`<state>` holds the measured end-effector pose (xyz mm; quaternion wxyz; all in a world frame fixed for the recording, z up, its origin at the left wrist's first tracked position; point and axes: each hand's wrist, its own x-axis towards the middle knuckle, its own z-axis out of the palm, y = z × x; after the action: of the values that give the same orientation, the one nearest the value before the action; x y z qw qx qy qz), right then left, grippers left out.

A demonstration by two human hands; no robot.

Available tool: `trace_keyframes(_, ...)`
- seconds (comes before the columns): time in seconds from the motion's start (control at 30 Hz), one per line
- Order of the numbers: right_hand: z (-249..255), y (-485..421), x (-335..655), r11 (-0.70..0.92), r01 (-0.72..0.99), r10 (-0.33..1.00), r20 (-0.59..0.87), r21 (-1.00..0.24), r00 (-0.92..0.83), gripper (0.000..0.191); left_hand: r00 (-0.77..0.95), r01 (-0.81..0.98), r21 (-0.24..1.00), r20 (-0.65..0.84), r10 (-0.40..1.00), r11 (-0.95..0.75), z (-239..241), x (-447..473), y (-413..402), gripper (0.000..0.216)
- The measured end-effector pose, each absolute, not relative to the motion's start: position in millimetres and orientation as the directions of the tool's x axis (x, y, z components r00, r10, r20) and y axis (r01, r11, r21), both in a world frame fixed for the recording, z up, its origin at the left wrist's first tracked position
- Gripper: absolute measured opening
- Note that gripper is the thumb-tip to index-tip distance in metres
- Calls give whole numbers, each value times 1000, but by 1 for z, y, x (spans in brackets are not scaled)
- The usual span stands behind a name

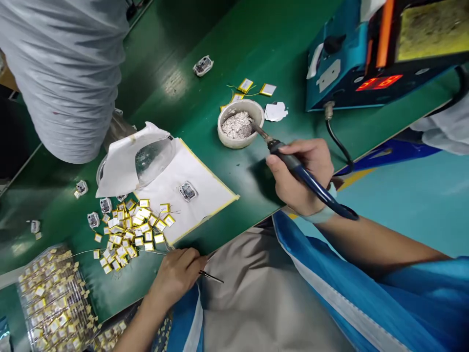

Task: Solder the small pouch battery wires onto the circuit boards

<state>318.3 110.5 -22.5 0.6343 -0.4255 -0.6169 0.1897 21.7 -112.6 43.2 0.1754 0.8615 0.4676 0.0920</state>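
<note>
My right hand (302, 176) grips a blue-handled soldering iron (322, 194), whose metal tip reaches over the rim of a white ceramic bowl (234, 139). Silvery solder dross (237, 125) fills the bowl, and the tip sits at its edge. My left hand (176, 276) rests at the green bench's front edge, holding dark tweezers (211, 276) with their points out to the right. Close to its fingers lies a heap of small yellow pouch cells with thin wires (132, 230). A grey module (188, 191) lies on a yellow-edged white paper sheet (205, 190).
A blue soldering station (348, 63) with a red digital display stands at the upper right, its cord beside my right hand. A clear bag of yellow cells (54, 303) lies at lower left. A co-worker's grey sleeve (62, 73) overhangs the bench at upper left.
</note>
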Motion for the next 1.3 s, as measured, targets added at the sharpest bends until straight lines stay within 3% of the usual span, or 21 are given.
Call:
trace_keyframes(0.13, -8, 95, 306, 512, 172, 835, 535, -841, 128, 22, 501, 741, 461, 104, 859, -488, 43, 17, -104, 14)
trace_keyframes(0.23, 21, 80, 283, 455, 134, 891, 447, -880, -84, 17, 348, 755, 522, 194, 917, -397, 48, 8, -76, 12)
trace_keyframes(0.37, 44, 79, 247, 444, 139, 869, 387, -885, -308, 14, 87, 868, 429, 361, 929, -248, 38, -4, -33, 18)
trace_keyframes(0.43, 43, 83, 233, 444, 117, 854, 380, -888, -354, 14, 40, 904, 369, 431, 901, -217, 27, -8, -21, 22)
trace_keyframes(0.57, 24, 85, 219, 393, 53, 868, 351, -918, -351, 18, 46, 935, 295, 446, 894, -196, 9, -11, -22, 23)
trace_keyframes(1.3, 8, 79, 216, 432, 126, 865, 371, -893, -339, 23, 14, 937, 310, 430, 903, -162, 3, -11, -23, 23)
